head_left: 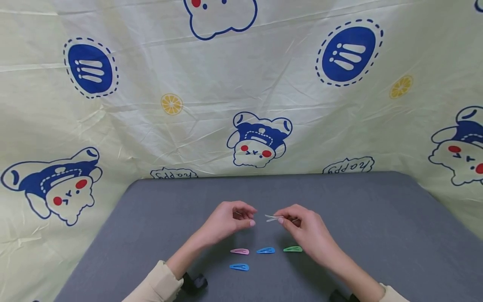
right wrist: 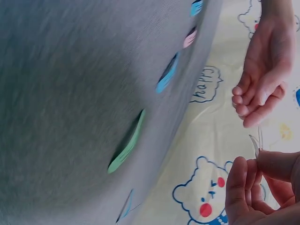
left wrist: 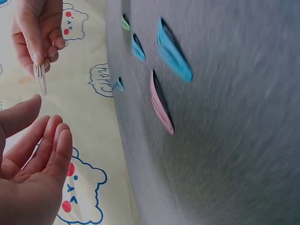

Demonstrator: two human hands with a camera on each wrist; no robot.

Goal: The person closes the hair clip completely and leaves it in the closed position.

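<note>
My right hand [head_left: 307,228] pinches a pale hair clip [head_left: 272,218] between thumb and fingertips, above the table. The clip's two prongs stand apart and point toward my left hand [head_left: 230,220]. The left hand holds nothing; its fingers are loosely bent, a small distance from the clip, as the left wrist view shows too. Below the hands lie a pink hair clip [head_left: 240,251], a blue hair clip [head_left: 266,250] and a green hair clip [head_left: 292,249] in a row. Another blue hair clip [head_left: 239,267] lies nearer me.
A grey cloth-covered table [head_left: 170,205] spreads under the hands. One more light blue clip [right wrist: 125,206] lies on it beyond the green one, hidden in the head view. Behind hangs a cream curtain [head_left: 241,71] with printed bears.
</note>
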